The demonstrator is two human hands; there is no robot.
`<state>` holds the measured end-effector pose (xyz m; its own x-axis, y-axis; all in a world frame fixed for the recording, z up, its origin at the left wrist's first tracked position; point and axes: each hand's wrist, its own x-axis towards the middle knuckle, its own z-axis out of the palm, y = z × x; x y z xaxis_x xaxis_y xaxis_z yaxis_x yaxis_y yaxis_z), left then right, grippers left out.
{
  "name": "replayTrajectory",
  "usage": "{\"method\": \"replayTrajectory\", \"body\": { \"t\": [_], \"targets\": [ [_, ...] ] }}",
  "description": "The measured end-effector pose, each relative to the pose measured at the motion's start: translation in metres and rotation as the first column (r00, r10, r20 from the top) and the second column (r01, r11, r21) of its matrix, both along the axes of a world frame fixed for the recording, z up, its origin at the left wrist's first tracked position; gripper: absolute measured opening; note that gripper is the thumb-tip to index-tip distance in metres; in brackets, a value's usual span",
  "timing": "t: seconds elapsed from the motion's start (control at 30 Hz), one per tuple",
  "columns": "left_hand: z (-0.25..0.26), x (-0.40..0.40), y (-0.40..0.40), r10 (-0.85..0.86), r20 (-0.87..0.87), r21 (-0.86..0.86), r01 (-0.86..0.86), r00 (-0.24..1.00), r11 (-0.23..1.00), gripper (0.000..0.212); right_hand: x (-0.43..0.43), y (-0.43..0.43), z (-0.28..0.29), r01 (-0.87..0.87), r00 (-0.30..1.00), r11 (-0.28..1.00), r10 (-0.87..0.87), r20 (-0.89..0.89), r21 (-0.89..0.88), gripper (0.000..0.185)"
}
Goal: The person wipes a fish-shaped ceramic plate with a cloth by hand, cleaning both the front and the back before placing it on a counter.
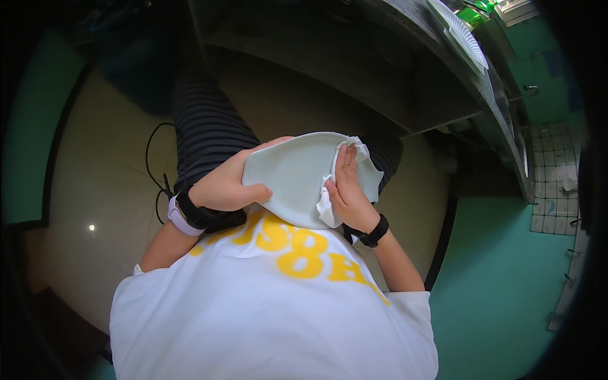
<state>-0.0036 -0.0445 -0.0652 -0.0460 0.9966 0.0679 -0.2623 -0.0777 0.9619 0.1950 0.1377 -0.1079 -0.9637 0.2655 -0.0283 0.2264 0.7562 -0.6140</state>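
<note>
A pale grey-green fish-shaped plate [294,175] is held over my lap, its narrow tail-like end at the right. My left hand [232,185] grips its left end, thumb on the upper face and the other fingers mostly hidden beneath. Flat against the plate's right part, my right hand [349,190] presses a crumpled white cloth or paper towel [327,209]. The towel sticks out above the fingertips and below the thumb. Black bands circle both wrists, with a lilac watch strap also on the left one.
Ahead runs a dark stone counter [422,28] with an open space beneath. White ribbed plates [463,40] lie on it at the upper right, near a faucet [527,91]. A black cable [151,166] loops on the tiled floor left of my striped trousers. Green walls stand at both sides.
</note>
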Motion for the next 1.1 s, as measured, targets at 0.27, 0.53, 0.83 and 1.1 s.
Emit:
{"method": "replayTrajectory", "body": {
  "t": [0.27, 0.53, 0.83, 1.1],
  "targets": [
    [0.006, -0.001, -0.006, 0.001, -0.059, -0.056, -0.004, 0.998, 0.998, 0.073, -0.04, -0.039, 0.047, -0.439, 0.879, 0.874, 0.466, -0.099, 0.208, 0.066],
    [0.002, -0.007, -0.009, -0.098, -0.179, -0.06, 0.089, 0.979, 0.994, 0.072, -0.054, -0.051, 0.071, -0.564, 0.797, 0.805, 0.589, -0.135, 0.184, 0.064],
    [0.002, 0.001, -0.003, -0.015, -0.027, -0.003, 0.015, 1.0, 1.0, 0.074, -0.024, 0.023, 0.027, -0.069, 0.995, 0.931, 0.089, -0.039, 0.36, 0.067],
    [0.001, 0.0, 0.0, -0.045, -0.069, 0.039, 0.048, 0.997, 0.998, 0.075, 0.014, 0.037, -0.018, 0.052, 0.99, 0.975, -0.078, 0.116, 0.215, 0.066]
  ]
}}
